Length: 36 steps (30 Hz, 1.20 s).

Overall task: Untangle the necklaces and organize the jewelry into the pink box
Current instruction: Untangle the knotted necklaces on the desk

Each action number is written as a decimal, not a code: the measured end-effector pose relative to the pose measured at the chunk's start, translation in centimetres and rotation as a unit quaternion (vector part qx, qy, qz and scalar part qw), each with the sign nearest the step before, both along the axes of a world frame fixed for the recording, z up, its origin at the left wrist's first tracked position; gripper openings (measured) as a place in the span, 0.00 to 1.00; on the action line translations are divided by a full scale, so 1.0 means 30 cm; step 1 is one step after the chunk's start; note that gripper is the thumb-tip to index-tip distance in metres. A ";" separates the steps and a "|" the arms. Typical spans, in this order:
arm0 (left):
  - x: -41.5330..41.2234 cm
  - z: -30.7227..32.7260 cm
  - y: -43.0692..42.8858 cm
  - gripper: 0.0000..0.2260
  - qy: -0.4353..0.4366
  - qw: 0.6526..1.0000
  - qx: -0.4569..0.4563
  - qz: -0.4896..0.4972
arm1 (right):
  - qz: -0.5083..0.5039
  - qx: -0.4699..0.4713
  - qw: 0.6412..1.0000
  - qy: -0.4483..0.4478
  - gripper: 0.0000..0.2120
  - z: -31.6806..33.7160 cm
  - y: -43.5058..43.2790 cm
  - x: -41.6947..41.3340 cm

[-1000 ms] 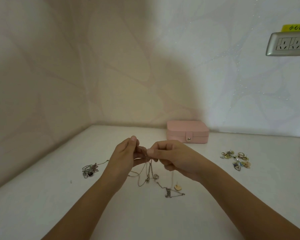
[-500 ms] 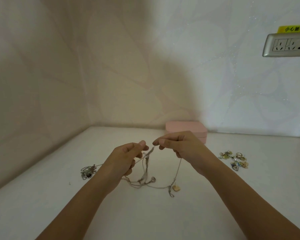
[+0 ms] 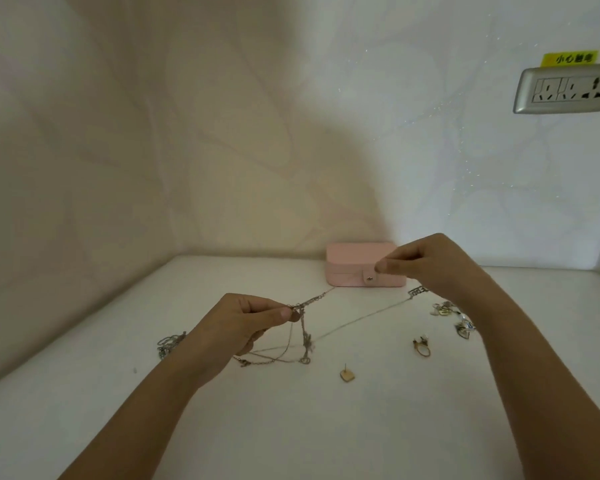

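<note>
Left hand [image 3: 253, 318], nearest the camera, pinches the knotted part of the tangled necklaces [image 3: 303, 336] between thumb and forefinger and holds it just above the white surface [image 3: 291, 427]. Loose loops hang from the pinch and trail onto the surface beneath it. Just right of those loops lies 1 square stud earring [image 3: 347, 375], and a little farther off a ring [image 3: 421, 346]. A second clump of chain [image 3: 168, 342] lies left of the left wrist.

From the knot, 2 fine strands run up and to the right towards the right hand [image 3: 426, 268], one carrying a bar pendant [image 3: 418, 291]. That hand is raised, thumb and forefinger closed in a pinch, apparently on a strand too thin to make out at the fingertips. A heap of earrings [image 3: 454, 317] lies beside the right wrist.

These chains look light, limp and easily kinked, so I judge them best taken close to the knot with fingertips and teased apart, not tugged.

Behind, against the wall, the pink box [image 3: 357, 268] sits snapped closed. High on the right wall is a wall socket [image 3: 568, 88] with a yellow sticker [image 3: 570, 58] above it; its Chinese characters begin 小心, and the rest is blurred.
</note>
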<state>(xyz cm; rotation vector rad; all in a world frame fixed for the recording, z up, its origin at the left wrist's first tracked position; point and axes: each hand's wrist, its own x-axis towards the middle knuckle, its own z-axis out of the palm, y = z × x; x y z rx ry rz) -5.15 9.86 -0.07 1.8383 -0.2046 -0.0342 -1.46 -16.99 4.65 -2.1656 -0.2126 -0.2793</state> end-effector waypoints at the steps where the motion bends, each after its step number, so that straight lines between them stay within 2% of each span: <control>1: 0.001 0.000 0.003 0.08 0.004 1.000 -0.005 0.005 | 0.004 -0.001 1.000 0.014 0.03 0.000 -0.016 0.001; 4: -0.001 0.004 -0.007 0.10 0.033 0.999 -0.036 0.009 | 0.019 -0.035 0.998 0.049 0.05 -0.012 -0.031 0.013; 9: -0.001 -0.001 -0.042 0.08 0.091 0.984 -0.152 0.005 | 0.057 -0.130 0.979 0.148 0.09 -0.038 -0.036 0.034; 13: 0.011 -0.034 -0.050 0.07 0.085 0.994 -0.065 0.007 | 0.049 -0.218 0.952 0.210 0.08 -0.067 -0.056 0.053; 17: 0.029 -0.085 -0.055 0.04 0.075 0.994 0.057 0.051 | 0.001 -0.211 0.954 0.213 0.07 -0.084 -0.064 0.079; 20: 0.027 -0.099 -0.072 0.05 0.052 0.992 0.111 0.038 | -0.032 -0.222 0.953 0.204 0.07 -0.095 -0.055 0.092; 22: 0.023 -0.099 -0.085 0.06 0.048 0.993 0.107 0.034 | -0.052 -0.242 0.948 0.203 0.08 -0.106 -0.048 0.103; 25: 0.023 -0.100 -0.094 0.07 0.068 0.997 0.038 0.022 | -0.064 -0.288 0.934 0.203 0.12 -0.133 -0.029 0.118; 27: 0.025 -0.098 -0.091 0.06 0.068 0.997 0.011 0.017 | -0.057 -0.330 0.930 0.149 0.13 -0.157 -0.005 0.128; 29: 0.029 -0.098 -0.085 0.06 0.062 0.998 0.000 0.020 | -0.003 -0.293 0.954 0.072 0.13 -0.166 0.042 0.120; 31: 0.036 -0.103 -0.077 0.06 0.055 0.998 0.004 0.027 | 0.119 -0.172 0.976 0.061 0.12 -0.164 0.103 0.090; 33: 0.043 -0.106 -0.072 0.06 0.049 0.998 0.001 0.031 | 0.225 -0.125 0.962 0.088 0.10 -0.165 0.165 0.056; 36: 0.051 -0.104 -0.075 0.08 0.044 0.998 -0.024 0.039 | 0.250 -0.117 0.956 0.095 0.07 -0.190 0.212 0.039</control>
